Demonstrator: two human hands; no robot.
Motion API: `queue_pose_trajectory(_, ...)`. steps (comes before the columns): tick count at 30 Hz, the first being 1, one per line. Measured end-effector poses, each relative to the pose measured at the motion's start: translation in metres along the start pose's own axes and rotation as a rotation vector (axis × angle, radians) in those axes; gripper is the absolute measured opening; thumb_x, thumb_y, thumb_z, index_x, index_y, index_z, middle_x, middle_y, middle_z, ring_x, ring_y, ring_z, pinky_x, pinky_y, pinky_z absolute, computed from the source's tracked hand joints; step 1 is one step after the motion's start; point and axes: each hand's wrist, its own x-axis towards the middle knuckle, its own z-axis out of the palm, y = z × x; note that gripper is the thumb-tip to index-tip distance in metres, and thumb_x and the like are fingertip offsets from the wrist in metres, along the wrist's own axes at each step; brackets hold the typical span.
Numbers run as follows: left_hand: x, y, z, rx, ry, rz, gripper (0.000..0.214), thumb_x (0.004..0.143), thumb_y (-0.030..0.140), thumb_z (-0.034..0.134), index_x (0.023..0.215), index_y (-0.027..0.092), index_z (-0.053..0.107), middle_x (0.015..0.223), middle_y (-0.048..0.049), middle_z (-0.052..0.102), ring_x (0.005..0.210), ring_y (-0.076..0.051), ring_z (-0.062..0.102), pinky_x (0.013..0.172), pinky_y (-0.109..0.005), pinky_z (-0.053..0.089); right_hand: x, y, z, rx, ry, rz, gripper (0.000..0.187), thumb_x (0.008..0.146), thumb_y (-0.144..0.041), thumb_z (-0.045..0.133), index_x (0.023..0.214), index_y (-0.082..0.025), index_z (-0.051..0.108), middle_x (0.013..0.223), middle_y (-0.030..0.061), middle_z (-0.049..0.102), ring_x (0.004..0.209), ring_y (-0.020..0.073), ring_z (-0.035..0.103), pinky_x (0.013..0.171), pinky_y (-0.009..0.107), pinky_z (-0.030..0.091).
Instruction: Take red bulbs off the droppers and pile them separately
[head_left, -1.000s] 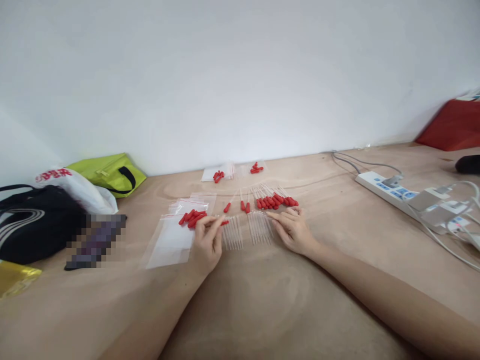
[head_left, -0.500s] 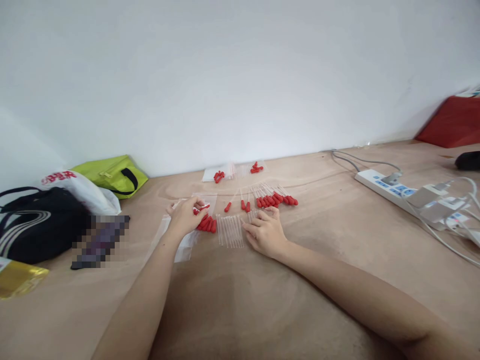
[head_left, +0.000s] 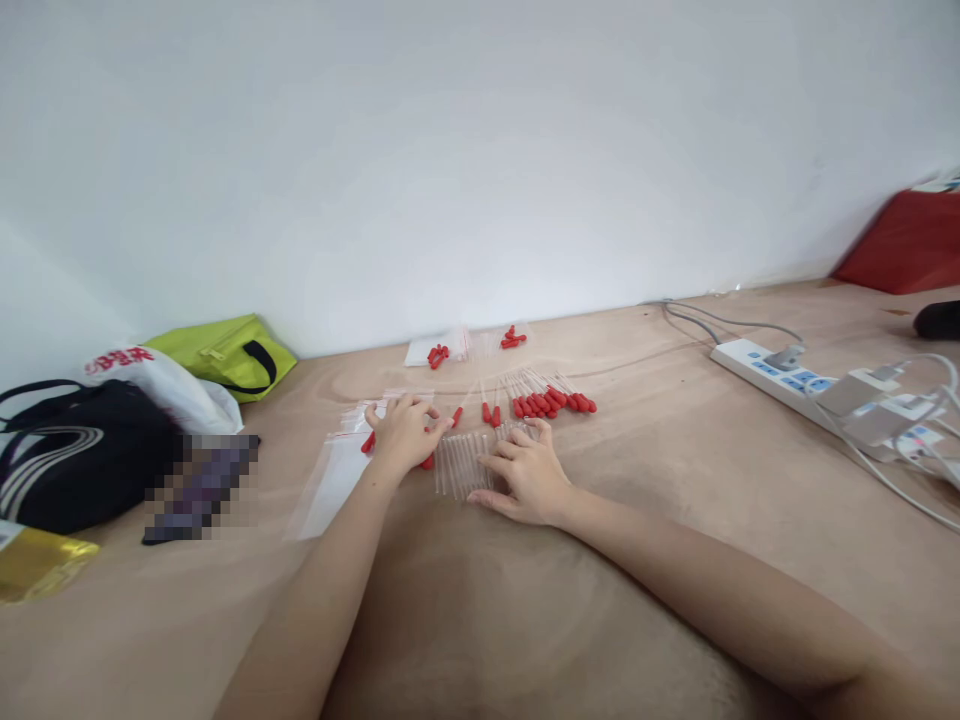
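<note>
My left hand [head_left: 405, 435] hovers palm down over a group of red rubber dropper bulbs [head_left: 427, 462], its fingers apart and partly covering them. Its fingertips are near the upper end of a row of clear thin tubes [head_left: 461, 465]. On the right side of that row rests my right hand [head_left: 529, 472], fingers spread, with more tubes under and behind the fingertips. Beyond the hands lie several droppers with red bulbs [head_left: 551, 400], bulb ends towards me. A single red-bulbed dropper [head_left: 457, 416] lies just past my left fingertips.
Clear zip bags [head_left: 330, 485] lie left of my left hand. Against the wall are bags with red bulbs [head_left: 438, 355]. A white power strip [head_left: 772, 370] with chargers and cables stands right. A black bag [head_left: 90, 450] and a lime-green bag [head_left: 225, 355] sit left.
My left hand has moved right, from the left side of the red bulbs to over them, near the tubes. My right thumb has spread out towards me and to the left.
</note>
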Motion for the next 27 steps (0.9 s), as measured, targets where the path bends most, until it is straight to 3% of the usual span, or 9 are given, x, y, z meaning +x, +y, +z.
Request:
queue_pose_trajectory(4, 0.012, 0.017, 0.011, 0.058, -0.063, -0.025, 0.033, 0.07, 0.051, 0.052, 0.064, 0.021, 0.064, 0.092, -0.0113, 0.06, 0.097, -0.034, 0.049, 0.087, -0.065, 0.018, -0.008, 0.012, -0.008, 0.026, 0.142, 0.082, 0.029, 0.08, -0.046, 0.05, 0.087, -0.022, 0.065, 0.072, 0.0019, 0.064, 0.078, 0.0165, 0.049, 0.089, 0.044, 0.017)
queue_pose_trajectory(7, 0.018, 0.02, 0.017, 0.095, -0.07, -0.037, 0.027, 0.072, 0.041, 0.053, 0.057, 0.019, 0.062, 0.088, -0.0124, 0.061, 0.095, -0.035, 0.049, 0.084, -0.064, 0.022, -0.021, 0.027, -0.016, 0.013, 0.253, 0.13, 0.022, 0.081, -0.039, 0.051, 0.08, -0.023, 0.066, 0.069, 0.0013, 0.063, 0.074, 0.0152, 0.049, 0.089, 0.042, 0.019)
queue_pose_trajectory(11, 0.008, 0.018, 0.012, 0.093, 0.174, -0.015, 0.018, 0.076, 0.028, 0.048, 0.067, 0.018, 0.06, 0.084, -0.011, 0.062, 0.091, -0.031, 0.051, 0.085, -0.058, 0.023, -0.036, 0.045, -0.021, -0.018, 0.323, 0.178, 0.017, 0.081, -0.033, 0.051, 0.083, -0.023, 0.065, 0.069, 0.0008, 0.061, 0.071, 0.0146, 0.05, 0.086, 0.039, 0.024)
queue_pose_trajectory(14, -0.018, 0.018, 0.004, 0.013, 0.306, 0.119, 0.015, 0.079, 0.026, 0.047, 0.073, 0.017, 0.056, 0.074, -0.0058, 0.063, 0.083, -0.024, 0.056, 0.088, -0.052, 0.023, -0.039, 0.052, -0.019, -0.005, 0.359, 0.19, 0.027, 0.081, -0.035, 0.05, 0.101, -0.02, 0.06, 0.086, 0.006, 0.061, 0.082, 0.0173, 0.052, 0.082, 0.037, 0.03)
queue_pose_trajectory(17, -0.047, 0.022, 0.003, -0.092, 0.347, 0.318, 0.012, 0.08, 0.027, 0.049, 0.073, 0.018, 0.054, 0.071, -0.0014, 0.064, 0.076, -0.019, 0.058, 0.091, -0.046, 0.022, -0.037, 0.052, -0.018, 0.031, 0.331, 0.124, 0.047, 0.079, -0.042, 0.051, 0.119, -0.016, 0.048, 0.106, 0.0116, 0.055, 0.098, 0.0211, 0.049, 0.082, 0.037, 0.034)
queue_pose_trajectory(19, -0.061, 0.025, 0.006, -0.139, 0.394, 0.406, 0.009, 0.08, 0.024, 0.051, 0.073, 0.019, 0.053, 0.071, 0.0003, 0.065, 0.077, -0.017, 0.059, 0.092, -0.044, 0.021, -0.035, 0.049, -0.019, 0.038, 0.274, 0.067, 0.051, 0.078, -0.045, 0.053, 0.121, -0.018, 0.047, 0.108, 0.0104, 0.056, 0.1, 0.0215, 0.048, 0.085, 0.038, 0.032)
queue_pose_trajectory(27, -0.065, 0.037, 0.01, -0.205, 0.433, 0.538, 0.01, 0.079, 0.022, 0.052, 0.069, 0.019, 0.053, 0.07, 0.0023, 0.066, 0.074, -0.015, 0.059, 0.093, -0.042, 0.021, -0.032, 0.046, -0.017, -0.028, 0.194, -0.017, 0.018, 0.083, -0.034, 0.051, 0.092, -0.026, 0.064, 0.071, -0.0008, 0.063, 0.078, 0.0143, 0.051, 0.093, 0.043, 0.02)
